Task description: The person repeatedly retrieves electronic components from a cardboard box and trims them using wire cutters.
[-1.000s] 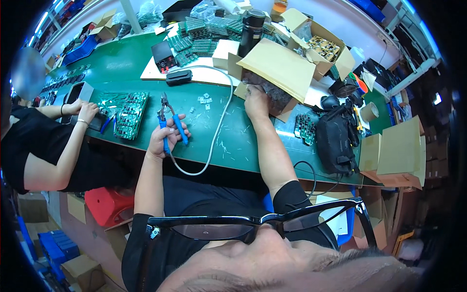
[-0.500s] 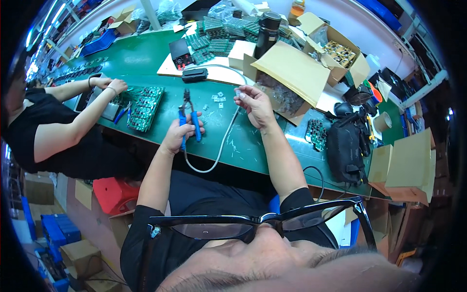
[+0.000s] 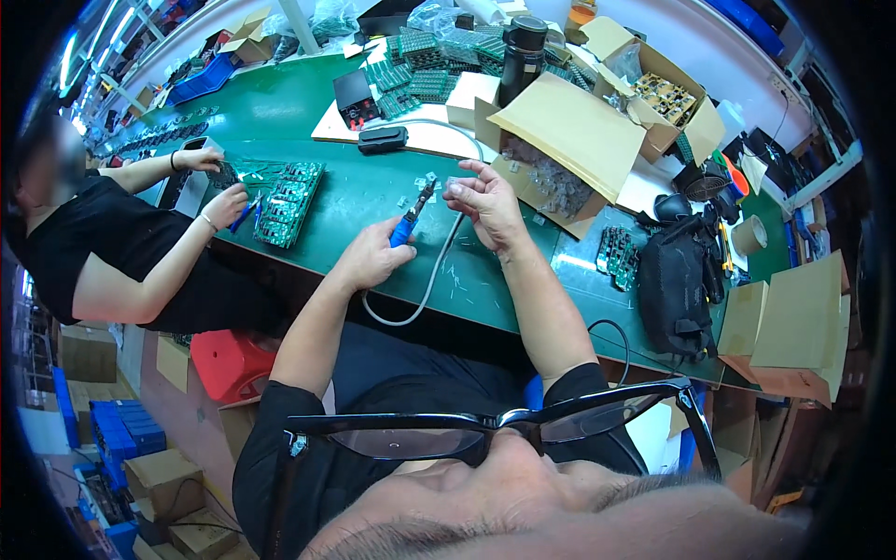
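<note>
The left hand [image 3: 373, 257], clamped on blue-handled pliers [image 3: 411, 217], has lifted their tip to a small clear part [image 3: 455, 186] pinched in the right hand [image 3: 485, 201] at centre frame, above the green worktop [image 3: 308, 103]; trimming looks imminent.

Long green-topped workbench [image 3: 280, 103] runs to a white wall [image 3: 653, 23]. Blue plastic crates [image 3: 117, 439] and brown cardboard cartons [image 3: 163, 481] sit on the floor beneath.

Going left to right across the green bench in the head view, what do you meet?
Co-worker's hand → stack of green circuit boards → left hand holding blue-handled pliers → right hand pinching a small clear part → open cardboard box → black bag → tape roll.
</note>
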Action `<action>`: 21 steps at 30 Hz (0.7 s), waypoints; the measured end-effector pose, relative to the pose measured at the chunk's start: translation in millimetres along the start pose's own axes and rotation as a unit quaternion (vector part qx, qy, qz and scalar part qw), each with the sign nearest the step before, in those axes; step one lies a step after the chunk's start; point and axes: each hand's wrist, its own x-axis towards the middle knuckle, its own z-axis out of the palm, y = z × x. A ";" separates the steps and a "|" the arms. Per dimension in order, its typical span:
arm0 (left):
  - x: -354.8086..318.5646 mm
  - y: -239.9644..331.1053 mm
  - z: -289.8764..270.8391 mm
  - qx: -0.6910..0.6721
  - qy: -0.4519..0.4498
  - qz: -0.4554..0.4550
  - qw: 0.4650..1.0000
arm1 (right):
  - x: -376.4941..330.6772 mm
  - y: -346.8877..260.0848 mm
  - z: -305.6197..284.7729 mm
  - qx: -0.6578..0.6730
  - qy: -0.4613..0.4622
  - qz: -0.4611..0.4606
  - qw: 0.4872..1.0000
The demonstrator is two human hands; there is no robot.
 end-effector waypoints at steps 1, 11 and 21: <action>0.1 2.0 0.2 0.020 0.001 0.001 1.000 | -0.4 -0.8 0.3 0.001 0.001 -0.001 1.000; -2.0 1.9 6.3 0.022 0.040 0.038 0.998 | 8.1 6.7 -16.2 0.076 -0.022 0.029 0.996; -3.7 7.0 7.5 0.067 0.037 0.047 0.996 | 6.2 7.4 -11.7 0.075 -0.010 0.029 0.997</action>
